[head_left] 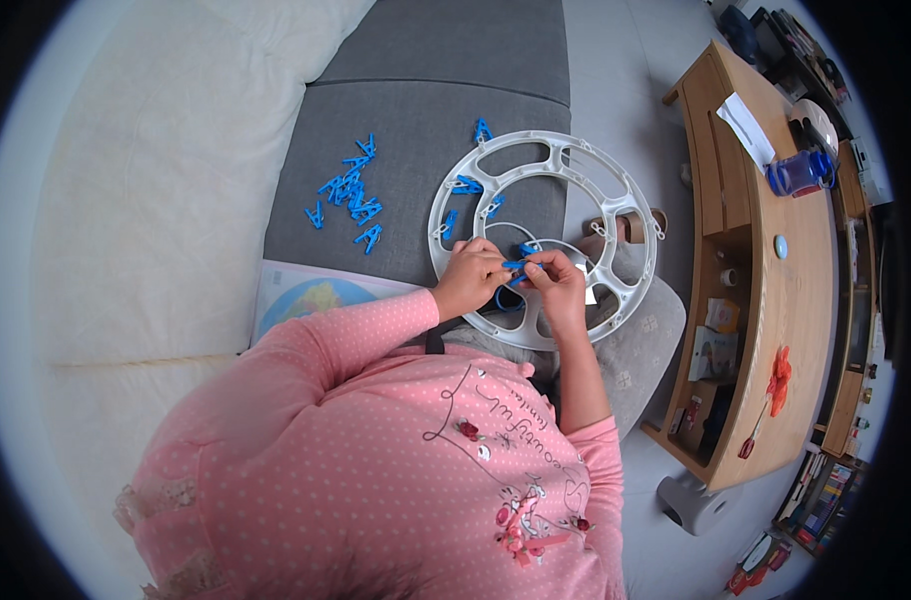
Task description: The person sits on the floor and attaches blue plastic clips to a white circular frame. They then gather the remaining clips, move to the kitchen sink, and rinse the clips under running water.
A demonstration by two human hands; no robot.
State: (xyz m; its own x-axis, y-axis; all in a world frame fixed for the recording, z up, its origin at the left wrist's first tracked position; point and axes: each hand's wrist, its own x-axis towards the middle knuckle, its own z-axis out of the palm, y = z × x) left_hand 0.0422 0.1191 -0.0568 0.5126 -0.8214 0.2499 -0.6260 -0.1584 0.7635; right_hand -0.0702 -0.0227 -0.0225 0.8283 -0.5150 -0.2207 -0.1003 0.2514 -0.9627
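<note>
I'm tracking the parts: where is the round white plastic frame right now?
In the head view, the round white plastic frame is right of centre, overlapping the grey fabric seat and the person's lap, with the left hand and right hand over it.

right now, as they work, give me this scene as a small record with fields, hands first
left hand: fingertips on a blue clip
right hand: fingertips on the same blue clip
frame: white ring frame with spokes, under the hands, several blue clips along its left side
loose pieces: scattered pile of blue clips, left of the ring
seat: grey cushion
right side: wooden cabinet with a blue jug on top
</note>
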